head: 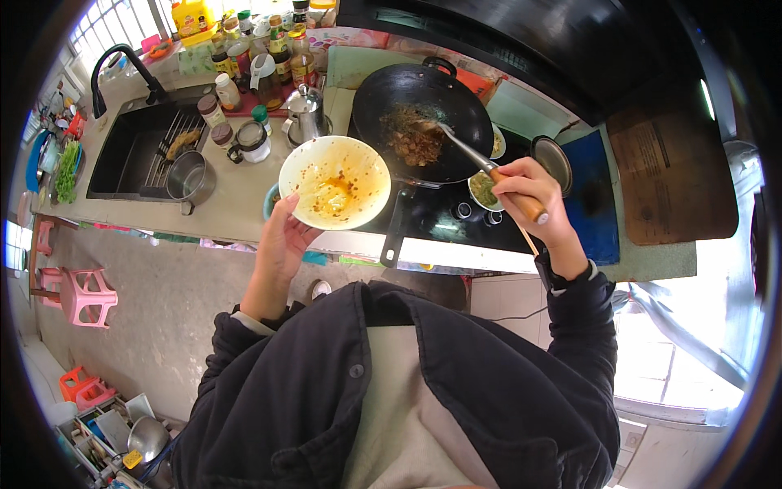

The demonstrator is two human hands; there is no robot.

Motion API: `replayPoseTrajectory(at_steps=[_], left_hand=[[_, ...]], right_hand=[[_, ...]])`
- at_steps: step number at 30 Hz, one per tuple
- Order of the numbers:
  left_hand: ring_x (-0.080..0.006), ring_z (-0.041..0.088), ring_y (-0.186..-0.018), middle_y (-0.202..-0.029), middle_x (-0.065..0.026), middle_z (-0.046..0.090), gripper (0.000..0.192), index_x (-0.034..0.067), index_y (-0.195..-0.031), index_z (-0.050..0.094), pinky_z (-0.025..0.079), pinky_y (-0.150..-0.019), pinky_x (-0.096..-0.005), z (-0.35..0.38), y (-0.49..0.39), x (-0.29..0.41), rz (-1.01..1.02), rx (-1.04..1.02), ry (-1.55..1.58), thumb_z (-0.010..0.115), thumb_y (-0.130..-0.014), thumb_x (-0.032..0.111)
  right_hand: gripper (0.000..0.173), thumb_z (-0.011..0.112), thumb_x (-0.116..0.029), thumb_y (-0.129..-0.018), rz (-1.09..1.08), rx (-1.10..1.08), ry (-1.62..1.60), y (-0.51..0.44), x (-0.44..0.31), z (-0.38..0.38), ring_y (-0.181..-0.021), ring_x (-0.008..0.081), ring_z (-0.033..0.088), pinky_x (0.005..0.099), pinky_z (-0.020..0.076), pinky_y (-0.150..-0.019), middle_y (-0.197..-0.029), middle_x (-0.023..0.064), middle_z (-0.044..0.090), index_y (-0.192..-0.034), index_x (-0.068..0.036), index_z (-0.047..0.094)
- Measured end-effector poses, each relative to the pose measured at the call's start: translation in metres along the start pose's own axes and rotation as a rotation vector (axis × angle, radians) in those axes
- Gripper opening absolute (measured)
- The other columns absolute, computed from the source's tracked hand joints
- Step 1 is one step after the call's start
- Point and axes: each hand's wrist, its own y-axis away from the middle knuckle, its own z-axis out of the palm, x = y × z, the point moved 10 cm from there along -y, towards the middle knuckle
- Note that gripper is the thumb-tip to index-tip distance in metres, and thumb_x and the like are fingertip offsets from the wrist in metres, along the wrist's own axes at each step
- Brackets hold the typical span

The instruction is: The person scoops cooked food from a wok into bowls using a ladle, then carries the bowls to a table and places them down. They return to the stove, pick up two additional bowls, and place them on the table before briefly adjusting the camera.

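Note:
My left hand (pixel 287 235) holds a white bowl (pixel 335 183) by its lower left rim, tilted so that its inside shows; orange liquid and reddish bits cling to it. In my right hand (pixel 530 195) is the wooden handle of a metal cooking spatula (pixel 473 157), its head down in the black wok (pixel 372 110). Brown chopped food (pixel 416 144) lies at the wok's bottom around the spatula's head. Just below the wok, a long black handle (pixel 398 229) points towards me. A small bowl of green chopped food (pixel 484 188) stands beside my right hand.
Left of the stove are a steel pot (pixel 305 113), a glass jar (pixel 251 142), several sauce bottles (pixel 278 52) and a saucepan (pixel 190 177) at the black sink (pixel 122 140). On the right, a round lid (pixel 551 162) lies near a blue board (pixel 589 195). A range hood (pixel 550 55) overhangs the back.

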Motion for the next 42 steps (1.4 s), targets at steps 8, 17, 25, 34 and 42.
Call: replayPoseTrajectory(at_steps=[8, 17, 25, 34, 42], left_hand=[[-0.0224, 0.066, -0.108, -0.121, -0.0150, 0.065, 0.046, 0.001, -0.128, 0.053, 0.056, -0.093, -0.0370, 0.007, -0.004, -0.003, -0.030, -0.015, -0.004, 0.063, -0.093, 0.030], [-0.0226, 0.064, -0.111, -0.123, -0.0148, 0.064, 0.046, 0.001, -0.131, 0.051, 0.055, -0.095, -0.0378, 0.005, -0.002, -0.004, -0.023, 0.013, -0.043, 0.058, -0.097, 0.032], [-0.0221, 0.065, -0.110, -0.122, -0.0152, 0.064, 0.044, 0.002, -0.129, 0.052, 0.055, -0.094, -0.0365, 0.012, -0.006, -0.002, -0.018, -0.034, -0.030, 0.058, -0.097, 0.032], [-0.0240, 0.066, -0.110, -0.124, -0.0152, 0.063, 0.049, 0.001, -0.132, 0.050, 0.056, -0.094, -0.0369, 0.004, -0.007, -0.004, -0.005, 0.016, -0.033, 0.057, -0.097, 0.034], [-0.0244, 0.065, -0.111, -0.126, -0.0154, 0.062, 0.052, 0.000, -0.135, 0.048, 0.056, -0.094, -0.0366, 0.000, -0.007, -0.002, 0.016, 0.010, -0.023, 0.057, -0.097, 0.034]], right_hand=[[0.020, 0.075, 0.005, -0.075, -0.049, 0.039, 0.053, -0.012, 0.035, 0.047, -0.089, 0.0283, 0.066, 0.0320, 0.0534, -0.077, -0.107, 0.0135, 0.063, -0.090, -0.007, 0.070], [0.024, 0.072, 0.004, -0.067, 0.043, -0.020, 0.027, 0.023, 0.012, 0.077, -0.095, 0.0333, 0.064, 0.0372, 0.0526, -0.081, -0.102, 0.0141, 0.064, -0.088, -0.009, 0.070], [0.017, 0.077, 0.002, -0.072, 0.103, 0.133, -0.018, 0.004, -0.003, 0.000, -0.086, 0.0275, 0.066, 0.0314, 0.0528, -0.076, -0.098, 0.0122, 0.064, -0.085, -0.005, 0.070], [0.021, 0.077, 0.005, -0.071, 0.046, -0.113, -0.089, -0.016, -0.046, -0.024, -0.085, 0.0267, 0.065, 0.0315, 0.0516, -0.073, -0.097, 0.0115, 0.063, -0.088, -0.006, 0.071], [0.019, 0.073, 0.002, -0.069, 0.066, -0.205, -0.058, -0.006, -0.036, 0.015, -0.087, 0.0306, 0.064, 0.0359, 0.0509, -0.075, -0.096, 0.0131, 0.062, -0.086, -0.007, 0.069]])
